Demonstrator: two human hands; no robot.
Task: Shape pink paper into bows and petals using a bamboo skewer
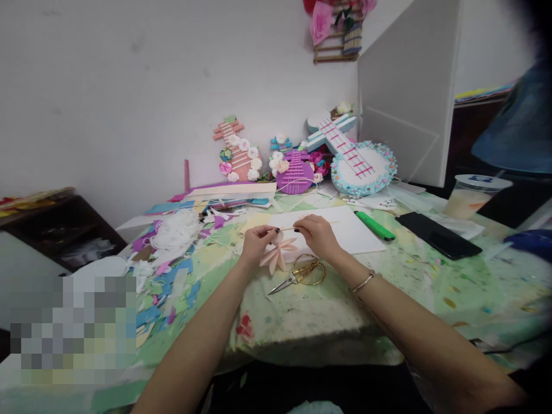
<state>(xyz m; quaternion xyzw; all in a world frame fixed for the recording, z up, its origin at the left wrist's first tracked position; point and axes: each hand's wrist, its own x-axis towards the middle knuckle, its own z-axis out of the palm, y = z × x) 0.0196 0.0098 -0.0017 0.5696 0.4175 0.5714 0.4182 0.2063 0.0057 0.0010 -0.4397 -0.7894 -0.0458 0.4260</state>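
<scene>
My left hand (pixel 259 241) and my right hand (pixel 317 234) are raised over a white sheet (pixel 353 233), each closed in a pinch on a thin pale stick (pixel 287 229) that spans the small gap between them. Just below my fingers a light pink folded paper flower (pixel 278 256) spreads its pointed petals; whether it hangs from the stick or rests on the sheet, I cannot tell. Gold-handled scissors (pixel 297 276) lie partly open on the green cloth, nearer to me, between my forearms.
A green marker (pixel 374 225), a black phone (pixel 437 234) and a lidded cup (pixel 476 195) are on the right. White string (pixel 175 233) and paper scraps (pixel 172 287) cover the left side. Decorated paper instruments (pixel 295 172) lean against the back wall.
</scene>
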